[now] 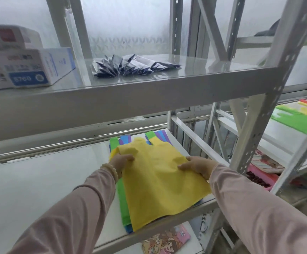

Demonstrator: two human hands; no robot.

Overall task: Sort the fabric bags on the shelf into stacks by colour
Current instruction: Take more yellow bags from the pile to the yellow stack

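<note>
The left grip [122, 162] is pinching the left edge of a yellow bag [158, 184] near its handles. The right grip [198, 166] is pinching the right edge, thumb lying on top. The bag is lying askew over a pile of green, blue and purple bags [122, 198] at the right end of the middle shelf [48, 180], its lower edge reaching the shelf's front lip. Bare shelf is stretching away left of the pile. The upper shelf [130, 94] is hanging low over the hands, and an upright post [255, 125] is standing close on the right. Up there a white-and-blue box [26, 68] is showing roughly "5760"; its other print is blurring. Dark blue packets [130, 66] are lying beside it. Green, yellow and red bags [299, 116] are lying on the neighbouring rack.
</note>
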